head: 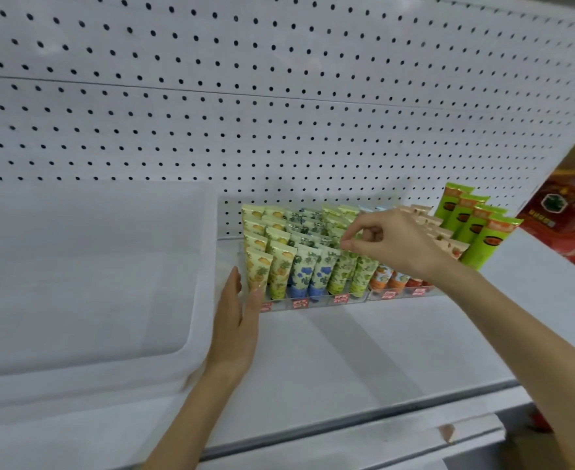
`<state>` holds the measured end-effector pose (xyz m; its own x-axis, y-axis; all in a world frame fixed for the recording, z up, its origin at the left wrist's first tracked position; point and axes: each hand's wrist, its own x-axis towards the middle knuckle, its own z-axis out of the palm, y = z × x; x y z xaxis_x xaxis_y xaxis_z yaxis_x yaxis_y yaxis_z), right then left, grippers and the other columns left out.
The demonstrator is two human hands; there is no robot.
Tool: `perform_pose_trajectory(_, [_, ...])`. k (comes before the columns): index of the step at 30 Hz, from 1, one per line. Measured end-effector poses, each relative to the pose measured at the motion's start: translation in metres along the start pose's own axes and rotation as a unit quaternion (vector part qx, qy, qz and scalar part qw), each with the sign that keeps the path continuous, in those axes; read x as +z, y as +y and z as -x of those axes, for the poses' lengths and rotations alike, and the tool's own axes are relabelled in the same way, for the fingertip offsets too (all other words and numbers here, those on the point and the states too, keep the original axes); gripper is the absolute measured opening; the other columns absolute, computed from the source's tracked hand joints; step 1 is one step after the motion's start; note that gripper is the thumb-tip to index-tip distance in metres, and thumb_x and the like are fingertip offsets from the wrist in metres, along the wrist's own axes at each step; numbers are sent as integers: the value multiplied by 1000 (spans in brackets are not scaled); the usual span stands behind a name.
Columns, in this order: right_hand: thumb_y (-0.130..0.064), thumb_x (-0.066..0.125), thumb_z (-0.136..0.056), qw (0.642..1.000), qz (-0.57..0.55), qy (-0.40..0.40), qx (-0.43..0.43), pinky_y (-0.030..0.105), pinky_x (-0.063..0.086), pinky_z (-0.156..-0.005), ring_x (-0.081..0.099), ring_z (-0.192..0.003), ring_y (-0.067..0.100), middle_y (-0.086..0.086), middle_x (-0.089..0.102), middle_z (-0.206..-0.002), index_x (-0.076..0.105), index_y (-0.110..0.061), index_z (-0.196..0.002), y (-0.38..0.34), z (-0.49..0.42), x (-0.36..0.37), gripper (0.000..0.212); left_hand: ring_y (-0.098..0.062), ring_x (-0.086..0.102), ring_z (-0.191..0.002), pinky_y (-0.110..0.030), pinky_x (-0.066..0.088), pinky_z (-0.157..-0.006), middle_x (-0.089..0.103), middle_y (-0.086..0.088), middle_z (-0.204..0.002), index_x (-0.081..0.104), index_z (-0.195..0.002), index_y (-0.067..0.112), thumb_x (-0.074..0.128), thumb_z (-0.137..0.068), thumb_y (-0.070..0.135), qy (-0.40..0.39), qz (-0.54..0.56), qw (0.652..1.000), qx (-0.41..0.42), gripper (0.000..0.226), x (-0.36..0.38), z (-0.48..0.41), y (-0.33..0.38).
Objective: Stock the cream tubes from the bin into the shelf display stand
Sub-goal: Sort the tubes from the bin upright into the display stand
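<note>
A clear display stand [316,305] sits on the white shelf, filled with rows of upright cream tubes: yellow-fruit tubes [258,269] at left, blue-flower tubes [308,273], green-leaf tubes [342,276], orange and red tubes [389,279] at right. My right hand [387,244] reaches over the stand and pinches the top of a green-leaf tube [347,247] with thumb and fingertips. My left hand [236,320] lies flat with straight fingers against the stand's left end. The white bin [85,283] stands at left, its inside showing no tubes.
Taller bright green tubes [476,228] stand right of the stand, with beige tubes [438,232] behind my right hand. A red box [566,218] sits beyond the shelf's right end. A white pegboard [279,96] backs the shelf; the shelf front edge [347,432] runs below.
</note>
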<state>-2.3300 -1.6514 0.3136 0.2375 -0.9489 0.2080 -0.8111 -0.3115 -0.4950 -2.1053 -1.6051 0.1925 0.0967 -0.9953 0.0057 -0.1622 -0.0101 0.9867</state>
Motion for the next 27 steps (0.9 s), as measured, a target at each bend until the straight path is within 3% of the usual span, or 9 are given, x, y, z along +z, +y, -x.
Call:
perform_pose_trajectory(2, [-29,72,-82,1000,-9,-2,-24,12,33,-48,38,-45,7,8,53,-55,71,-22,-83,-3,-2,6,7,-9,25,-142,-35,19,-118,24,10,-156,16,-151,32,31,-71,86,-1,-15,1000,-2,98,2,-2,-1])
perform_pose_trajectory(5, [-31,72,-82,999,14,-6,-51,13,34,-51,44,-48,7,0,54,-55,72,-23,-87,-6,-7,18,10,-7,23,-142,-29,17,-116,21,12,-157,12,-151,34,35,-78,77,-6,5,1000,-21,87,0,-2,0])
perform_pose_trajectory(8, [-34,72,-81,998,29,7,-60,26,42,-56,48,-50,8,-2,57,-56,70,-27,-87,-7,-13,26,10,-6,22,-143,-29,17,-116,21,12,-157,12,-151,34,35,-75,72,-13,0,1000,-16,88,-1,-1,0])
perform_pose_trajectory(10, [-35,73,-80,998,24,10,-66,21,37,-53,46,-49,6,-5,53,-54,70,-29,-87,-8,-15,29,9,-6,22,-143,-35,17,-118,22,13,-157,13,-151,35,32,-71,87,-13,-8,1000,-13,97,-1,-3,-2])
perform_pose_trajectory(13, [-36,72,-81,997,31,6,-68,19,32,-54,48,-50,5,-9,50,-52,70,-30,-87,-8,-15,34,9,-5,25,-141,-39,20,-118,26,14,-155,17,-150,37,30,-58,92,-6,-13,1000,-15,108,-1,-6,-6])
perform_pose_trajectory(18, [-41,70,-82,997,46,26,-55,21,35,-55,46,-47,3,-8,53,-53,67,-31,-76,-10,-17,42,12,-3,26,-140,-35,20,-118,26,16,-154,18,-150,36,34,-65,88,-12,-8,1000,-12,101,-1,-6,-7])
perform_pose_trajectory(27, [-44,69,-81,995,83,45,-42,23,36,-62,44,-51,1,-11,44,-49,62,-29,-70,-16,-17,42,20,-4,30,-139,-43,26,-116,32,18,-151,22,-148,40,31,-62,94,-13,-16,1000,7,102,-1,-11,-15])
